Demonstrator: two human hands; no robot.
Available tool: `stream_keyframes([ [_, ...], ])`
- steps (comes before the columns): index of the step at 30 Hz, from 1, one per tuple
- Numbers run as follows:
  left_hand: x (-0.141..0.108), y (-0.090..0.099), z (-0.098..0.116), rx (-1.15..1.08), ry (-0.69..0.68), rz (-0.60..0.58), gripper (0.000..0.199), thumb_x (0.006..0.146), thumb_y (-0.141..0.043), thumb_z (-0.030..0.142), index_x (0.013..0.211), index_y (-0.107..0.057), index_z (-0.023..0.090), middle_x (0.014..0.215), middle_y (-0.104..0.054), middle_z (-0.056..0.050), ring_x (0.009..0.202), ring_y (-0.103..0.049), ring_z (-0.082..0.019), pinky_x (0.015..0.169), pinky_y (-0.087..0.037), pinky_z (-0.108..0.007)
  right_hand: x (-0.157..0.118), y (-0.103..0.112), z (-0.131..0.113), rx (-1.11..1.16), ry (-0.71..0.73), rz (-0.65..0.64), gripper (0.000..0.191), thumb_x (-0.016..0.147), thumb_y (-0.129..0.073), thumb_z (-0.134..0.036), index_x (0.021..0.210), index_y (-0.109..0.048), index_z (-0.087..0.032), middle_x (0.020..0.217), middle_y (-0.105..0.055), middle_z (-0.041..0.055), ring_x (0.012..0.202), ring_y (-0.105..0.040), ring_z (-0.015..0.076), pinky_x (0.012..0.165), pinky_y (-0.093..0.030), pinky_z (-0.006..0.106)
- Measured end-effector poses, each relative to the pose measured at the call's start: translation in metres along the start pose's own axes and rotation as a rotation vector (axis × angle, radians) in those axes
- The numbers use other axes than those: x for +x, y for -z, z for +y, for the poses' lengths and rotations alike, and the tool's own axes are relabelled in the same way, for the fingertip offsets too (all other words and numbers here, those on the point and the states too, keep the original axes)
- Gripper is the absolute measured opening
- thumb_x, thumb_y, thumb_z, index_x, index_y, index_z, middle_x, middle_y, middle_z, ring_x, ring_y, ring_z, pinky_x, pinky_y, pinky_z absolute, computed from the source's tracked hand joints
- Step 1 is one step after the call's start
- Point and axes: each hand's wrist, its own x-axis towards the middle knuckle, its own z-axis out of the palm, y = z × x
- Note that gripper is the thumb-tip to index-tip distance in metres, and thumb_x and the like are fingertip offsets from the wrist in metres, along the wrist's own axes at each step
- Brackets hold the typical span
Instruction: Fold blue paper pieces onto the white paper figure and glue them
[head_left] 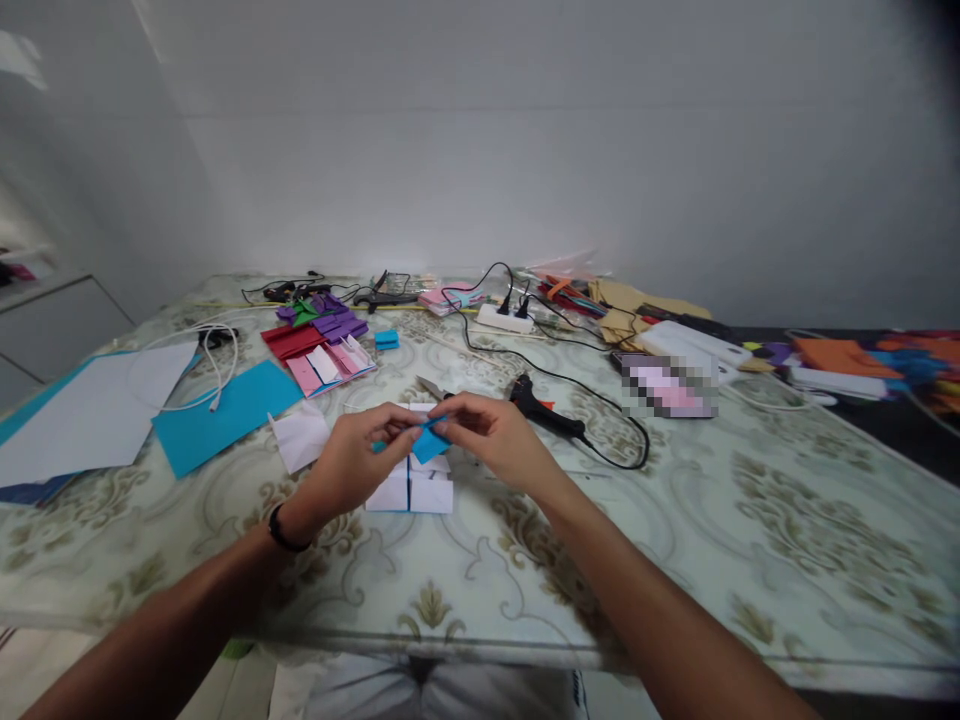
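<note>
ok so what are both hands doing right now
left hand: closed, pinching the small blue paper piece
right hand: closed, pinching the same blue piece

On your tabletop (750, 520) at ten o'clock you see a big blue sheet (225, 412) beside a white sheet (90, 415). At one o'clock lies a black glue gun (541, 404), further a white power strip (504, 318).

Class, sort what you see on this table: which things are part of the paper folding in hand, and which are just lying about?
In hand:
left hand
right hand
small blue paper piece, pinched by both
white folded squares beneath

Lying about:
glue gun
scissors
blue sheet
power strip
red and pink papers
</note>
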Motion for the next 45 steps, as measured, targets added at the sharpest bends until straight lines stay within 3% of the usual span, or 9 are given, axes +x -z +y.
stream_keyframes([
  [6, -0.001, -0.003, -0.001, 0.03, -0.026, 0.004, 0.018, 0.09, -0.074, 0.034, 0.101, -0.075, 0.019, 0.088, -0.079, -0.005, 0.08, -0.074, -0.02, 0.068, -0.058, -0.027, -0.002, -0.006, 0.002, -0.029, -0.002, -0.033, 0.019, 0.087, -0.074, -0.035, 0.098, -0.079, -0.02, 0.09, -0.08, 0.0039, 0.08, -0.074, 0.0196, 0.077, -0.057, 0.033],
  [10, 0.0, -0.003, -0.001, 0.029, 0.037, 0.017, 0.018, 0.09, -0.073, 0.037, 0.09, -0.073, 0.02, 0.061, -0.067, 0.002, 0.052, -0.061, -0.013, 0.051, -0.047, -0.023, -0.001, -0.002, -0.002, -0.108, 0.04, -0.042, 0.022, 0.09, -0.072, -0.037, 0.102, -0.079, -0.021, 0.098, -0.082, 0.0057, 0.086, -0.076, 0.0216, 0.08, -0.059, 0.034],
  [14, 0.003, 0.001, -0.004, -0.047, 0.132, 0.047, 0.021, 0.087, -0.075, 0.039, 0.084, -0.069, 0.02, 0.05, -0.061, 0.005, 0.042, -0.056, -0.012, 0.044, -0.042, -0.021, 0.004, 0.046, -0.007, -0.416, 0.082, 0.184, 0.027, 0.098, -0.061, -0.04, 0.111, -0.077, -0.022, 0.116, -0.079, 0.0095, 0.103, -0.075, 0.0238, 0.092, -0.059, 0.037],
  [16, 0.005, 0.003, -0.005, -0.081, 0.156, 0.056, 0.023, 0.085, -0.078, 0.04, 0.081, -0.067, 0.02, 0.051, -0.064, 0.003, 0.045, -0.061, -0.014, 0.046, -0.046, -0.022, 0.004, 0.079, -0.003, -0.721, -0.048, 0.297, 0.026, 0.098, -0.06, -0.034, 0.113, -0.075, -0.02, 0.117, -0.078, 0.0117, 0.104, -0.074, 0.025, 0.095, -0.058, 0.039],
  [22, 0.005, 0.005, -0.006, -0.076, 0.188, 0.061, 0.022, 0.083, -0.078, 0.036, 0.076, -0.065, 0.02, 0.055, -0.071, -0.001, 0.052, -0.069, -0.018, 0.05, -0.05, -0.023, -0.006, 0.13, 0.034, -1.033, -0.398, 0.246, 0.025, 0.075, -0.083, -0.027, 0.095, -0.076, -0.015, 0.104, -0.078, 0.0165, 0.088, -0.074, 0.03, 0.082, -0.056, 0.04],
  [28, 0.007, 0.008, -0.003, -0.069, 0.11, 0.109, 0.019, 0.079, -0.08, 0.032, 0.091, -0.073, 0.018, 0.069, -0.069, 0.001, 0.054, -0.064, -0.014, 0.05, -0.051, -0.022, -0.007, 0.129, 0.054, -1.047, -0.484, 0.221, 0.031, 0.07, -0.081, -0.02, 0.1, -0.074, -0.019, 0.095, -0.079, 0.0104, 0.086, -0.073, 0.0274, 0.074, -0.052, 0.033],
  [34, 0.008, 0.009, -0.009, -0.106, 0.197, 0.078, 0.022, 0.08, -0.08, 0.038, 0.089, -0.078, 0.018, 0.063, -0.073, -0.002, 0.051, -0.067, -0.017, 0.048, -0.052, -0.025, -0.008, 0.133, 0.054, -0.99, -0.481, 0.379, 0.034, 0.071, -0.079, -0.031, 0.102, -0.071, -0.018, 0.087, -0.077, 0.0119, 0.079, -0.07, 0.0289, 0.068, -0.048, 0.034],
  [38, 0.008, 0.01, -0.009, -0.125, 0.228, 0.059, 0.024, 0.08, -0.079, 0.039, 0.089, -0.075, 0.017, 0.058, -0.072, -0.001, 0.052, -0.07, -0.019, 0.049, -0.053, -0.025, -0.012, 0.137, 0.043, -0.861, -0.43, 0.514, 0.031, 0.085, -0.064, -0.046, 0.088, -0.07, -0.016, 0.07, -0.069, 0.0109, 0.072, -0.066, 0.0279, 0.061, -0.045, 0.034],
  [45, 0.008, 0.008, 0.002, -0.165, 0.219, 0.012, 0.017, 0.081, -0.074, 0.029, 0.089, -0.074, 0.014, 0.068, -0.075, -0.002, 0.053, -0.068, -0.014, 0.051, -0.055, -0.021, -0.021, 0.101, 0.018, -0.386, -0.187, 0.391, 0.049, 0.084, -0.066, -0.067, 0.084, -0.071, -0.018, 0.082, -0.072, 0.009, 0.075, -0.066, 0.0232, 0.06, -0.051, 0.032],
])
